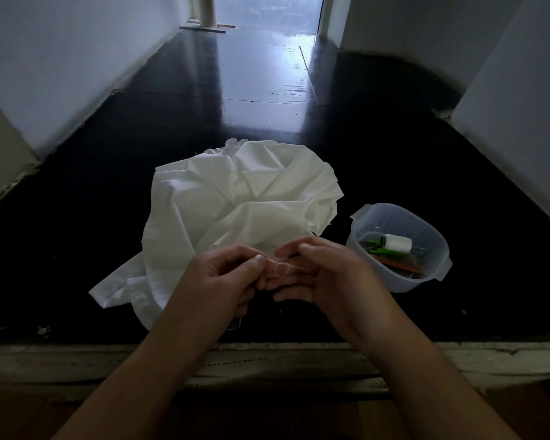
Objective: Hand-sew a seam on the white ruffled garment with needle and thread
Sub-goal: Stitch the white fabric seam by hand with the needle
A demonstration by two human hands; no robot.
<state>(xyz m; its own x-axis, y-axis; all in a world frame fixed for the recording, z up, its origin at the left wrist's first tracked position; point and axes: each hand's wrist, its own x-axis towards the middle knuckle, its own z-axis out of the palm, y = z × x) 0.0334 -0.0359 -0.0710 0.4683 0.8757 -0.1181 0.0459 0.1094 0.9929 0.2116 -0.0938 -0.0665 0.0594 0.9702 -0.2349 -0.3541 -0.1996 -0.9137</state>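
Where white walls flank glossy black floor, left hand grip pinching thread, right hand released

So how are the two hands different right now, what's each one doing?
The left hand has its fingers curled, pinching the thread at a small loop; the right hand has its fingers fairly straight, with the loop lying across them. The left hand shows its back, the right hand partly its palm. Both hover in front of the white garment, fingertips meeting.
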